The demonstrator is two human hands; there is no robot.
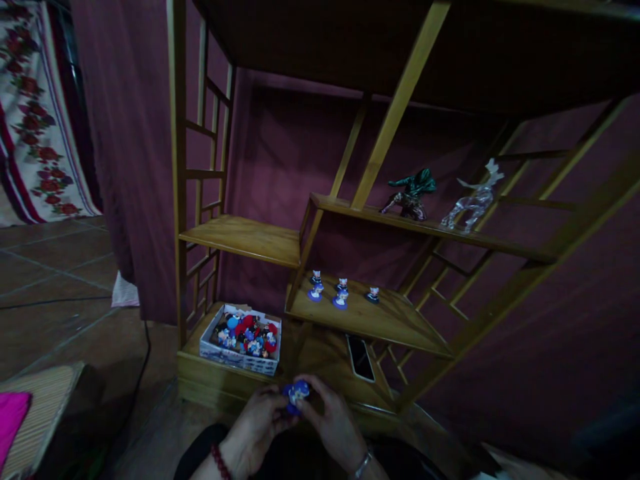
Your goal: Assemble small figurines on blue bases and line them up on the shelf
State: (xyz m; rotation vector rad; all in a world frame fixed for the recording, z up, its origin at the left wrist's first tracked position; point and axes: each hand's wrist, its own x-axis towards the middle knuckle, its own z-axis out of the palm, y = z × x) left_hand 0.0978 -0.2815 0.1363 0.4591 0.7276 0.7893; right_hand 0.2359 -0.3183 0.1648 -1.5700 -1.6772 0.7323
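Observation:
Between my two hands, in front of the shelf unit's base, is a small purple-and-white figurine (299,392). My left hand (261,421) grips it from the left side, fingers curled at its base. Thumb and fingers of my right hand (331,417) pinch it from the right. Beyond my hands, two similar purple figurines (341,299) and three dark-based white figurines (373,294) stand on the middle shelf (395,323). A patterned cardboard box (240,360) on the bottom shelf, left of my hands, holds many red, blue and black figurines.
On the bottom shelf a phone (361,359) lies flat, dark screen up. Higher up, a green-and-brown statuette (411,193) and a clear deer figure (474,198) stand on a ledge. Wooden posts (176,167) frame the unit. A woven stool (43,407) is at lower left.

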